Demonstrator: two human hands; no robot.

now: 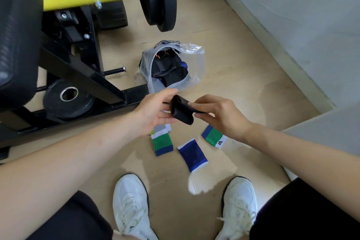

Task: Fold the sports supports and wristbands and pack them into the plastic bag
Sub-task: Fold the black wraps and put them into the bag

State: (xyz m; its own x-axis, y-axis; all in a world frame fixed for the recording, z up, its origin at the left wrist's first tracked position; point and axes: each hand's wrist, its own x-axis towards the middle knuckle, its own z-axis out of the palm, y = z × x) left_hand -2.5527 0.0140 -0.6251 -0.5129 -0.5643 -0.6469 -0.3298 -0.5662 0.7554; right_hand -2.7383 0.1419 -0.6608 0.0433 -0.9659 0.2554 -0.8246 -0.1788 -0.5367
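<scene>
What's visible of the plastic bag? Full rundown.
The plastic bag is clear, thin, crinkled film with a whitish rolled rim, lying on the wooden floor beside the machine's black base frame. Its mouth gapes toward the person. Inside sit black supports, one with orange marks, plus something blue. Whether the left hand, just in front, touches its near edge cannot be told.

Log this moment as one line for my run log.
left hand: holds black support | right hand: pinches same support | plastic bag: open, partly packed | blue wristband: on floor, unpacked
</scene>
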